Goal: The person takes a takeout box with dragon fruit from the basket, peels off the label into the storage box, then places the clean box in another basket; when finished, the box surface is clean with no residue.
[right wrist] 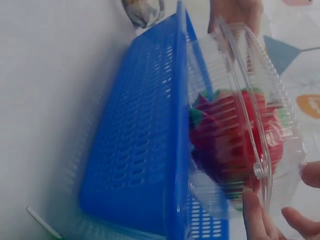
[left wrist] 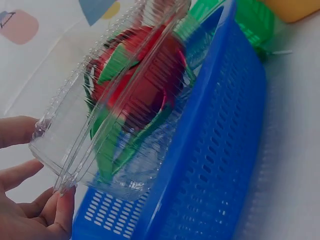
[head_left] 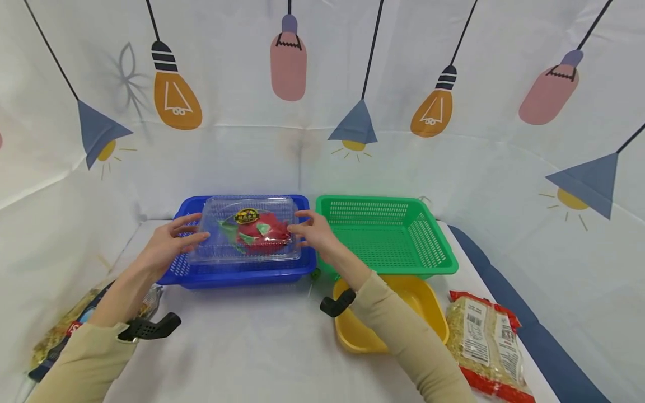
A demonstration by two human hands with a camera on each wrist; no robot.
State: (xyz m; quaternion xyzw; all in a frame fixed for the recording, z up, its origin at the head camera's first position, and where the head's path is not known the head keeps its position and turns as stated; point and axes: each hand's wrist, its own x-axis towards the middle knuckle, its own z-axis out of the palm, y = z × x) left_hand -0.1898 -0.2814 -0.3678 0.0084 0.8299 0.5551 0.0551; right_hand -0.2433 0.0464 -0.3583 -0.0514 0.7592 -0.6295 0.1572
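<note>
A clear plastic clamshell box (head_left: 274,205) with a red dragon fruit (head_left: 267,232) inside is held over the blue basket (head_left: 242,278). The green-tipped fruit shows through the ribbed walls, and an oval black and yellow label (head_left: 247,216) is on the lid. My left hand (head_left: 168,242) pinches the box's left end, its thumb near the front corner in the left wrist view. At the opposite end, my right hand (head_left: 317,232) grips the box between thumb and fingers. In the right wrist view the box's lower part (right wrist: 207,197) dips behind the basket's rim.
A green basket (head_left: 443,246) stands right of the blue one, with a yellow bin (head_left: 420,305) before it under my right forearm. Packed food bags lie on the right (head_left: 486,341) and left (head_left: 75,319). A small green item (head_left: 315,274) lies between the baskets.
</note>
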